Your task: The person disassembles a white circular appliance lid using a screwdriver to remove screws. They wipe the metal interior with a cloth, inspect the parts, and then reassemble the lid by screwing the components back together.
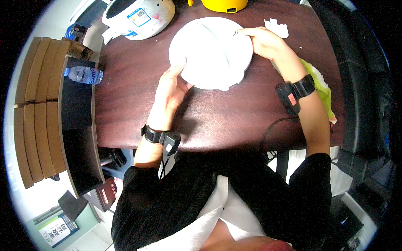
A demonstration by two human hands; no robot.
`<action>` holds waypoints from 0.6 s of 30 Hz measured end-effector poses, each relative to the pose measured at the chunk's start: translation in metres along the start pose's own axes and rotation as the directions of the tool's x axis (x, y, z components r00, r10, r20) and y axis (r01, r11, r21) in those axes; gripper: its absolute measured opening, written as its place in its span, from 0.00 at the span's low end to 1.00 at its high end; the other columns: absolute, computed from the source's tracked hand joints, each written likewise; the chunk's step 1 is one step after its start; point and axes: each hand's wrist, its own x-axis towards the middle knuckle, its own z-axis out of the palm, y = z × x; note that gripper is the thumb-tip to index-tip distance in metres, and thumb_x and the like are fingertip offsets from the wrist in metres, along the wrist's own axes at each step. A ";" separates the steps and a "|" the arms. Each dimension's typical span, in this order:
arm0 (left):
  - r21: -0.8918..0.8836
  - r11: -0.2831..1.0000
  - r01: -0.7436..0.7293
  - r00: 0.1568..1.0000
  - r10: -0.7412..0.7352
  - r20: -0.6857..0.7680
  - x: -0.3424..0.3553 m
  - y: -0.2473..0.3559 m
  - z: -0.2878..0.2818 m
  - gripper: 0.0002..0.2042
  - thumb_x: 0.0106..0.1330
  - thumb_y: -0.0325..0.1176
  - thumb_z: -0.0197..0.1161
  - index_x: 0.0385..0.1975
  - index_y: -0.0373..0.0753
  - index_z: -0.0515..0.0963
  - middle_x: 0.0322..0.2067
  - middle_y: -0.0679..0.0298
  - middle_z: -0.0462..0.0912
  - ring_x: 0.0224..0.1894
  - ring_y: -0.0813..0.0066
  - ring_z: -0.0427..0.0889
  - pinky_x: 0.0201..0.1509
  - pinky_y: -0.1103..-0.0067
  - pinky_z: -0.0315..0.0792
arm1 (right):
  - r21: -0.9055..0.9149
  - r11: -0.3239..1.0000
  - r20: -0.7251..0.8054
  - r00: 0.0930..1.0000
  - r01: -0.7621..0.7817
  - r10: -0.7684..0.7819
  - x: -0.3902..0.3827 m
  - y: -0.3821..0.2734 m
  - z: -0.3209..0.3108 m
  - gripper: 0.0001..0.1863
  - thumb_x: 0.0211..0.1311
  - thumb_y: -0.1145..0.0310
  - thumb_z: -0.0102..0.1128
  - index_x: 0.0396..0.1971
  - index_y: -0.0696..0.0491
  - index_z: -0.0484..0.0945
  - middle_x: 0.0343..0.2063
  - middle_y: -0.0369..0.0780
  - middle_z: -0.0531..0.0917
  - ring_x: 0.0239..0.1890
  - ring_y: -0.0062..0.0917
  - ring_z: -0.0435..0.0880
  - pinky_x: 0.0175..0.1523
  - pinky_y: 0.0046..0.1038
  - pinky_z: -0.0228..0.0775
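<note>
A round white plastic lid (213, 52), with a raised ridge across its middle, is held between my two hands above the dark red-brown table (217, 121). My left hand (171, 85) grips its lower left edge, the thumb on top and the other fingers partly hidden beneath. At the upper right edge, my right hand (266, 42) pinches the rim with the thumb and fingers. Beyond the lid to the left stands a white rice-cooker-like pot (155, 21) with its top uncovered, a blue-edged label and a pink flower pattern on its side.
A yellow appliance (226, 6) sits at the far edge, partly cut off. White torn scraps (276, 28) lie far right, and a green and white cloth (320, 81) lies beside my right forearm. Leftward are a water bottle (86, 75) and stacked brown cardboard boxes (37, 125).
</note>
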 end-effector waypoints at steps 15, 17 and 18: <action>0.412 0.911 0.005 0.978 0.082 -0.191 -0.003 -0.002 -0.002 0.22 0.61 0.39 0.61 0.47 0.27 0.67 0.40 0.56 0.77 0.37 0.72 0.76 0.41 0.75 0.73 | -0.226 0.966 -0.027 0.991 0.123 -0.132 0.028 0.012 -0.005 0.19 0.53 0.76 0.57 0.46 0.67 0.71 0.38 0.45 0.80 0.40 0.27 0.80 0.44 0.24 0.74; 0.491 0.871 0.020 0.974 0.093 -0.205 -0.006 0.001 0.004 0.22 0.60 0.39 0.61 0.46 0.27 0.67 0.38 0.58 0.77 0.34 0.74 0.76 0.36 0.76 0.74 | -0.345 0.935 -0.092 0.989 0.081 -0.119 0.020 0.009 0.000 0.20 0.53 0.74 0.58 0.46 0.66 0.71 0.37 0.44 0.80 0.38 0.25 0.80 0.41 0.24 0.75; 0.495 0.869 0.015 0.978 0.090 -0.188 -0.006 0.002 0.003 0.22 0.60 0.39 0.61 0.46 0.27 0.67 0.37 0.58 0.77 0.34 0.74 0.76 0.34 0.77 0.74 | -0.402 0.914 -0.125 0.985 0.057 -0.116 0.018 0.008 0.002 0.20 0.53 0.74 0.58 0.46 0.65 0.72 0.36 0.43 0.81 0.38 0.25 0.80 0.40 0.24 0.75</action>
